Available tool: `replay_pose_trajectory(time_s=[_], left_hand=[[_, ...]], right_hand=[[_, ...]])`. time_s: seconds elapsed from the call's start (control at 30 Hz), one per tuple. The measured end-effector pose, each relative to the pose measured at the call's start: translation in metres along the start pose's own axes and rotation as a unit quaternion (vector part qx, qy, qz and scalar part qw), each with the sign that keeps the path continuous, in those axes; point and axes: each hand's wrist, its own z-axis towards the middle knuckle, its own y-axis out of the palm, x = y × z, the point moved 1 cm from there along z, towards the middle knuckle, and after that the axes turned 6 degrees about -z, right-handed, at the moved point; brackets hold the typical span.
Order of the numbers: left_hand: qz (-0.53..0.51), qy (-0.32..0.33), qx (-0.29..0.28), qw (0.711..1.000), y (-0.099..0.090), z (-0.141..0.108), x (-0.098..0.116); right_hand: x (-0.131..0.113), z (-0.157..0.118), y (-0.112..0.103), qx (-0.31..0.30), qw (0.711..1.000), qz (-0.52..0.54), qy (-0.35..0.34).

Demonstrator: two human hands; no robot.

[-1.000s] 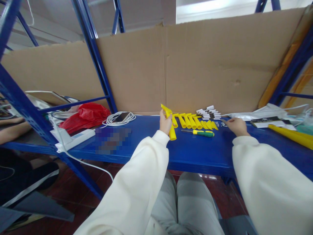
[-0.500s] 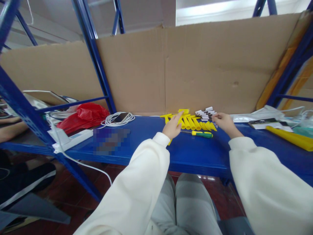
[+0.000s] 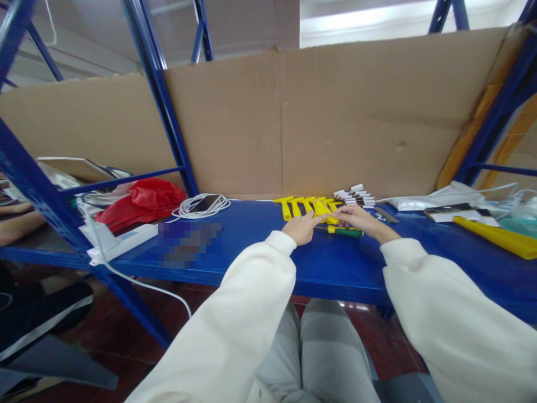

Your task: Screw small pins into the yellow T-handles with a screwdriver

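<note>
My left hand (image 3: 302, 228) is closed around a yellow T-shaped plastic piece (image 3: 322, 209), mostly covered by the fingers. Fingertips of my right hand (image 3: 358, 219) are pinched together against that piece's right side; anything small between them is hidden. Behind both hands lies a row of similar yellow T-shaped pieces (image 3: 295, 206). Just below the fingers rests a screwdriver (image 3: 349, 231) with a green and yellow handle. Several white and black slim pieces (image 3: 356, 197) are grouped behind my right hand. Small flat dark strips (image 3: 386, 215) lie to its right.
A coiled white cable (image 3: 201, 205), a red plastic bag (image 3: 145, 202) and a white power strip (image 3: 136, 238) are at left. A long yellow object (image 3: 497, 238) and clear plastic packaging lie at right. Cardboard (image 3: 344, 117) walls the back. Another person's arm shows far left.
My right hand has moved left from beside the white and black pieces to meet my left hand. My left hand has come lower and turned rightward with the yellow piece.
</note>
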Motion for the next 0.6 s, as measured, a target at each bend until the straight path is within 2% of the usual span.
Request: replay_pose_trajectory(time_s=[0.23, 0.37, 0.43, 0.5, 0.6], left_hand=[[0.104, 0.004, -0.046, 0.994, -0.005, -0.001, 0.004], [0.131, 0.006, -0.048, 0.990, -0.006, -0.001, 0.005], [0.138, 0.005, -0.047, 0.989, -0.007, -0.001, 0.005], [0.140, 0.003, -0.050, 0.989, -0.007, -0.002, 0.005], [0.145, 0.002, -0.052, 0.988, -0.008, -0.003, 0.005]], right_hand=[[0.002, 0.001, 0.001, -0.003, 0.999, 0.043, 0.001], [0.001, 0.002, 0.001, 0.019, 0.998, 0.054, -0.002], [0.001, 0.003, -0.003, 0.049, 0.997, 0.060, 0.012], [0.005, 0.004, -0.015, 0.106, 0.992, 0.046, 0.041], [0.023, 0.003, -0.044, 0.215, 0.969, -0.055, 0.113]])
